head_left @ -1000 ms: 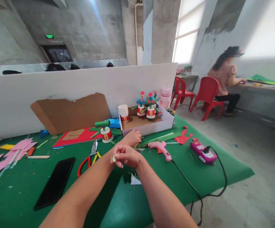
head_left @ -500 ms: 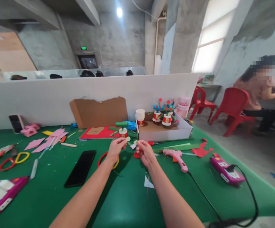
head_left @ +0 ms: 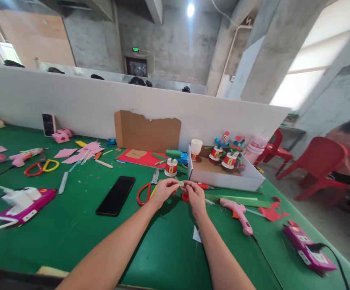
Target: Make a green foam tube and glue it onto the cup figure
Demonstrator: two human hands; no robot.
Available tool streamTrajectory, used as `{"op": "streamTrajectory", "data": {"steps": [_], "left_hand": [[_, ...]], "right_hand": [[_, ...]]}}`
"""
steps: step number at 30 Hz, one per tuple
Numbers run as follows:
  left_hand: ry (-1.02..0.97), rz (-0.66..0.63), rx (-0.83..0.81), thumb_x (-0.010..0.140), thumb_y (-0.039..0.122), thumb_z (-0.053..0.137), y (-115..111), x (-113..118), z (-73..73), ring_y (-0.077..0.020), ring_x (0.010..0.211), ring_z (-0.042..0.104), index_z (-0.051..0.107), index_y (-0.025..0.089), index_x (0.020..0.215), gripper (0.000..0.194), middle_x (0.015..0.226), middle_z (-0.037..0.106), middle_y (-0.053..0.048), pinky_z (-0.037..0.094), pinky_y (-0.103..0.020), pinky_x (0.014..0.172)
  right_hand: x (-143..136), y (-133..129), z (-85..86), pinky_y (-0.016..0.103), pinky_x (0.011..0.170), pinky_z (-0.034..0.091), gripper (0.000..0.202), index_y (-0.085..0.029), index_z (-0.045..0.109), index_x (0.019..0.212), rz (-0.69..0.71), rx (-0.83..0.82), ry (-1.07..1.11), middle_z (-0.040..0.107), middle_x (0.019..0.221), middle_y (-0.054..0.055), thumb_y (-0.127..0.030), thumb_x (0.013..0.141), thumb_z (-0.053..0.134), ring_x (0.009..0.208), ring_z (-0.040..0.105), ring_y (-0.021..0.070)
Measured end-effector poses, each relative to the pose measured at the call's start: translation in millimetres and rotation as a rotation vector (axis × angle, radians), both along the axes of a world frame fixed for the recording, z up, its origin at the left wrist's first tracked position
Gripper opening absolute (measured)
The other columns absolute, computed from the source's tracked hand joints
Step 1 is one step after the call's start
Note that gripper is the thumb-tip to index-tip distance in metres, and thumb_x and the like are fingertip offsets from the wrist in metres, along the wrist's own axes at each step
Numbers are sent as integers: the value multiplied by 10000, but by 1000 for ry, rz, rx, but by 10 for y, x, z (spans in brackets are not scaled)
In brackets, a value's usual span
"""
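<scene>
Over the green table, my left hand (head_left: 164, 192) and my right hand (head_left: 196, 196) meet fingertip to fingertip, both closed in a pinch. Between them is a small pale green paper disc (head_left: 181, 183); whether a second piece lies behind it is hidden. Just beyond my hands stands a red and white paper-cup figure (head_left: 171, 166) with a green tube on top and folded green arms. Pliers with red and yellow handles (head_left: 144, 194) lie beside my left hand. A red round piece (head_left: 185, 196) shows under my right fingers.
A white box (head_left: 223, 178) holds several cup figures and a stack of white cups (head_left: 196, 147). A pink glue gun (head_left: 238, 213) lies at the right near a purple power strip (head_left: 309, 247). A black phone (head_left: 116, 195) is on the left. A cardboard sheet (head_left: 149, 131) leans on the partition.
My hands have come together; before, they were apart, each pinching a small pale green piece. The camera has turned left and downward, so the table shows farther right and higher.
</scene>
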State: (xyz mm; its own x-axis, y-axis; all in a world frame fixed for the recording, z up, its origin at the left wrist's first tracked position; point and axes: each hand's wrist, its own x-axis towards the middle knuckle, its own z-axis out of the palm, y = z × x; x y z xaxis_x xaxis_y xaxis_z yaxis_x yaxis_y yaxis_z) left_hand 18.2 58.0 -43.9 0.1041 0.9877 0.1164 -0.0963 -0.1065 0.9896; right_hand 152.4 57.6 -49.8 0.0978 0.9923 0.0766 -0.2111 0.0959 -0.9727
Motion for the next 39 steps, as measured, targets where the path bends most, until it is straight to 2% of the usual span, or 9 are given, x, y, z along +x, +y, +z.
{"op": "streamTrajectory", "data": {"steps": [3, 5, 15, 22, 29, 32, 35, 37, 39], "left_hand": [[5, -63, 0, 641, 400, 663, -15, 15, 1, -69, 446, 432, 636, 142, 738, 276, 553, 544, 34, 330, -202, 449], [-6, -73, -11, 650, 405, 661, -14, 19, -7, -65, 435, 426, 631, 142, 740, 280, 549, 539, 37, 319, -199, 438], [-52, -110, -46, 648, 422, 679, -18, 8, 15, -64, 429, 437, 612, 139, 726, 301, 523, 515, 50, 348, -197, 444], [-63, -116, -28, 631, 456, 683, -32, 12, 26, -66, 446, 455, 570, 144, 684, 336, 528, 532, 41, 375, -201, 464], [-21, -130, -37, 656, 449, 652, -37, 11, 15, -74, 457, 466, 520, 158, 667, 320, 539, 535, 35, 372, -206, 470], [-12, -87, -22, 672, 422, 631, -18, 6, -2, -78, 449, 463, 515, 164, 663, 283, 534, 533, 38, 362, -211, 474], [56, 30, 32, 714, 388, 579, 3, -9, -13, -87, 457, 454, 516, 173, 652, 233, 530, 517, 42, 354, -221, 490], [204, 132, 141, 740, 339, 551, -2, -15, -11, -99, 502, 465, 521, 175, 639, 194, 553, 524, 33, 361, -228, 528], [418, 203, 296, 764, 279, 530, -29, -7, -5, -116, 572, 484, 527, 178, 630, 167, 599, 545, 14, 368, -238, 582]], "right_hand": [[-24, -20, 9, 343, 740, 536, 323, -162, 690, 738, 43, 31, -46, 712, 747, 55, -475, 685, 632, 709, 666, 196], [-24, -30, 9, 340, 732, 531, 317, -158, 692, 751, 42, 48, -118, 712, 734, 54, -462, 666, 663, 706, 663, 200], [36, -38, 9, 300, 637, 493, 251, -180, 675, 688, -155, 198, -468, 695, 669, 44, -429, 666, 651, 641, 626, 186], [8, -46, 51, 269, 574, 475, 258, -181, 647, 676, -4, 74, -256, 656, 593, 13, -435, 636, 679, 577, 604, 162], [4, -58, 81, 257, 535, 463, 335, -173, 621, 633, 47, -32, -165, 622, 535, -2, -479, 565, 742, 516, 575, 140], [44, -33, 76, 263, 551, 478, 368, -169, 625, 642, -30, -44, -117, 630, 552, 4, -517, 574, 723, 526, 583, 142], [77, -9, 59, 275, 587, 495, 369, -171, 632, 654, -144, -24, -105, 637, 576, 8, -526, 588, 708, 555, 600, 150], [69, -7, 44, 284, 598, 500, 370, -170, 646, 669, -121, -16, -142, 643, 582, 15, -530, 599, 700, 571, 613, 163], [34, -21, 28, 289, 602, 497, 387, -164, 668, 685, -36, -18, -192, 652, 591, 25, -546, 623, 674, 582, 619, 173]]}}
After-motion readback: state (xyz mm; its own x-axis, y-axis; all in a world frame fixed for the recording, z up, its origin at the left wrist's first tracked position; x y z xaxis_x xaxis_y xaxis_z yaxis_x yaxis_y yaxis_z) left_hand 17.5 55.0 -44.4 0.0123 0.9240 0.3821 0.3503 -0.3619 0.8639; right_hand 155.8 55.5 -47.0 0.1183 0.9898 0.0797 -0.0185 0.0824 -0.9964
